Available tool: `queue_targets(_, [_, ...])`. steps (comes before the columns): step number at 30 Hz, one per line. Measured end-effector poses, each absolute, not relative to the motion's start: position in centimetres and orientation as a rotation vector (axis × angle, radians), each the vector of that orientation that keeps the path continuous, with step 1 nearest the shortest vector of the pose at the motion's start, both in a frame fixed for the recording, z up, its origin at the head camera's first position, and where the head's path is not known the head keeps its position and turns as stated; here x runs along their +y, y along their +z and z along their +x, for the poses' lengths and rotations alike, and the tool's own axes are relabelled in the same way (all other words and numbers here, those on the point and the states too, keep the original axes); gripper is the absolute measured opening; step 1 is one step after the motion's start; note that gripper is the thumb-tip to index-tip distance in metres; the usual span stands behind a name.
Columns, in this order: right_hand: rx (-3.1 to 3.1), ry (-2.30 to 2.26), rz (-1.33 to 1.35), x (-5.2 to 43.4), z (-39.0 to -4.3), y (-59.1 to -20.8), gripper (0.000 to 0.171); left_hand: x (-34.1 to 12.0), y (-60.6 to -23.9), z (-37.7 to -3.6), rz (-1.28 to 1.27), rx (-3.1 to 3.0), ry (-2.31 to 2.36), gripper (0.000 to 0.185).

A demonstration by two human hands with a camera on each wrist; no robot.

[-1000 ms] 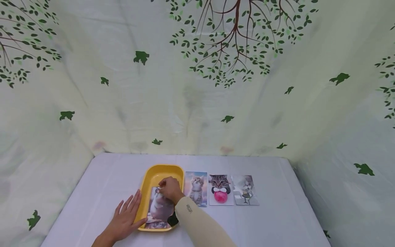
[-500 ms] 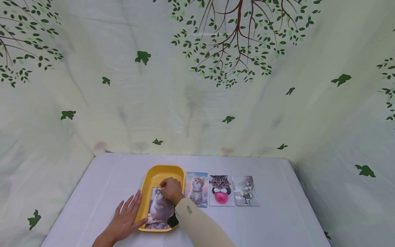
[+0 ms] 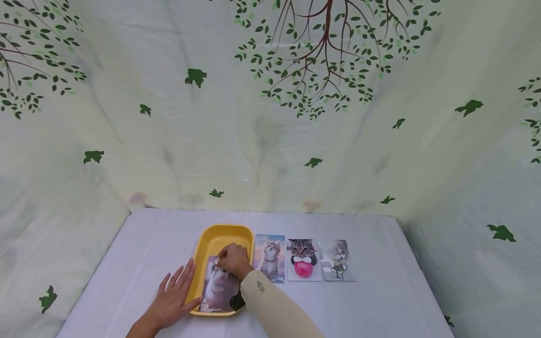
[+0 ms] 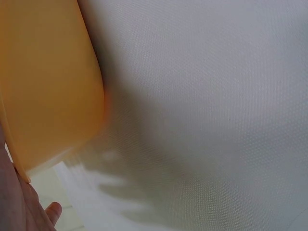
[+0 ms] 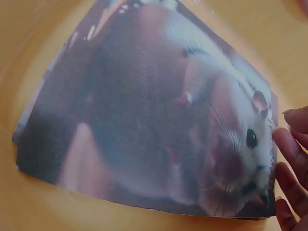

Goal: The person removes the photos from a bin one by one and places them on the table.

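Observation:
A yellow tray [image 3: 220, 229] stands on the white-covered table. In it lies a stack of picture cards, the top one a hamster card [image 3: 220, 286] showing a light-bellied rodent. My right hand [image 3: 234, 259] is over the tray, its curled fingers pinching the far edge of that card. The right wrist view shows fingertips [image 5: 287, 139] at the edge of the hamster card [image 5: 144, 120], with other card edges peeking out beneath. My left hand [image 3: 173, 296] rests against the tray's left side, fingers straight and spread, thumb over the rim. The left wrist view shows the tray's outer wall [image 4: 53, 82].
To the right of the tray lie three cards in a row: a kitten card [image 3: 270, 258], a cat card with a pink ball [image 3: 303, 259] and a grey cat card [image 3: 338, 260]. A pale curtain [image 3: 270, 141] with leaf prints hangs behind the table [image 3: 393, 291].
The hamster card has shifted slightly toward the near end of the tray, covering the card that showed below it. Both hands have stayed nearly in place.

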State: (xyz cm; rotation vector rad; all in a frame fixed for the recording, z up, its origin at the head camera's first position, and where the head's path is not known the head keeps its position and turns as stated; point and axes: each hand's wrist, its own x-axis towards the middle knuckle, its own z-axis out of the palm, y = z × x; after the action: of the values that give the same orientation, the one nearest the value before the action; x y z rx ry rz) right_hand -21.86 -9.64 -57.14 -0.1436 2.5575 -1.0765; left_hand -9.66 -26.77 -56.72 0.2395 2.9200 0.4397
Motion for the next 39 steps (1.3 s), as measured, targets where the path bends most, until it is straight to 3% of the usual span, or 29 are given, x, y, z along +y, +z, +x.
queue_targets(17, [2.410,-1.299,-0.328,-8.7,-21.4,-55.9,0.008,-26.7,-56.6,-9.6,0.255,2.912,0.459,0.093])
queue_targets(25, [2.363,-1.314,-0.449,-7.6,-21.5,-55.2,0.022,-26.7,-56.8,-9.5,0.276,2.943,0.472,0.091])
queue_targets(30, [2.353,-1.405,-0.520,-7.1,-21.1,-55.2,0.016,-26.7,-57.0,-9.4,0.274,2.957,0.476,0.091])
queue_targets(39, [2.305,-1.533,-0.401,-6.8,-20.3,-55.4,0.007,-26.7,-56.7,-9.5,0.261,2.940,0.460,0.092])
